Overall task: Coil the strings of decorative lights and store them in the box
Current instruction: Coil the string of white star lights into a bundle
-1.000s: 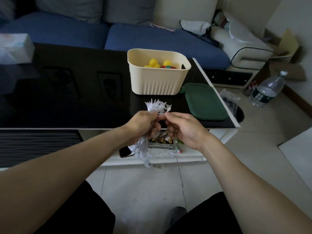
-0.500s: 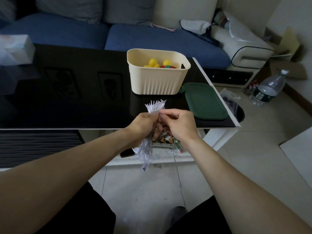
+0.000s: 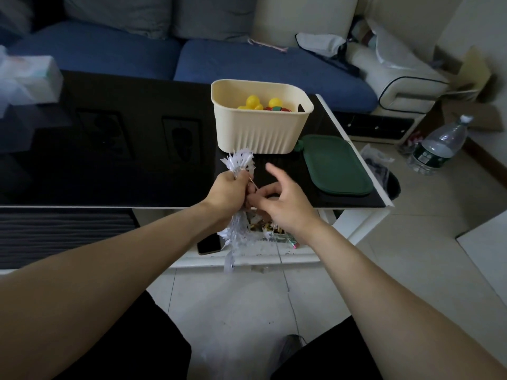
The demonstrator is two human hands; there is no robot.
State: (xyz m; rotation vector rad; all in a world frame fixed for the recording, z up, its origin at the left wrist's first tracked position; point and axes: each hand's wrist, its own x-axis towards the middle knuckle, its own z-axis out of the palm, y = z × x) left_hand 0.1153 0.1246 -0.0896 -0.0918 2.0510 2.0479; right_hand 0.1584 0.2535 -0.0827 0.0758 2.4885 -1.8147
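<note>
My left hand [image 3: 229, 192] grips a bundle of white snowflake string lights [image 3: 239, 163] around its middle, over the table's front edge. One tuft sticks up above the fist and another hangs below it. My right hand [image 3: 279, 201] is right beside the left, thumb and a finger pinching a thin wire at the bundle, the index finger raised and the other fingers loosely spread. Behind the hands stands the cream ribbed box [image 3: 258, 133] on the black table [image 3: 109, 160], with yellow and red lights [image 3: 260, 103] inside. Its green lid [image 3: 336, 165] lies to the right.
A phone [image 3: 209, 244] and colourful clutter lie on the lower shelf under the hands. A tissue pack [image 3: 26, 80] sits at the table's far left. A water bottle [image 3: 439, 145] stands on the floor at right. A blue sofa [image 3: 247, 61] runs behind the table.
My right hand has dropped from the top of the bundle to its side and its fingers have spread, index finger lifted. The left hand keeps its grip on the bundle.
</note>
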